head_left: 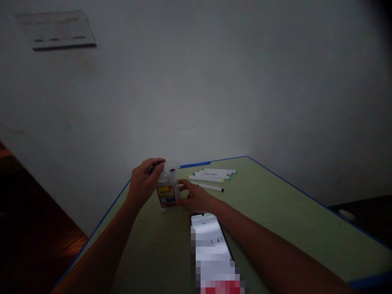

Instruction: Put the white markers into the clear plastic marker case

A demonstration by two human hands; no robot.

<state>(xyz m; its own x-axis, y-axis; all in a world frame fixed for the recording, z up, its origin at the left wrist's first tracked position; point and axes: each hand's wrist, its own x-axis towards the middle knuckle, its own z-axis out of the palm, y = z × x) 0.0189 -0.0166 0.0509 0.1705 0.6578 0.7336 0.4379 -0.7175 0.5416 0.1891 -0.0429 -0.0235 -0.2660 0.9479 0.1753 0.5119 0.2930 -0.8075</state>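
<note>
A clear plastic marker case (172, 179) with a yellow and dark label stands upright on the table. My left hand (147, 175) is curled over its upper left side, fingers closed around markers whose purple and green ends peek out beneath them. How many it holds is hidden. Another purple-ended marker (172, 170) shows inside the case. My right hand (194, 195) grips the case's lower right side between thumb and fingers. Just beyond that hand lies a white marker with a black end (211, 187). Several white markers (208, 178) with yellow, blue and green ends lie together behind it.
A phone (208, 228) with a lit screen, partly pixelated, lies on the pale green table (275, 220) below my right wrist. The table has a blue edge and its far side meets a grey wall (214, 81). A panel (58, 30) is on the wall at upper left.
</note>
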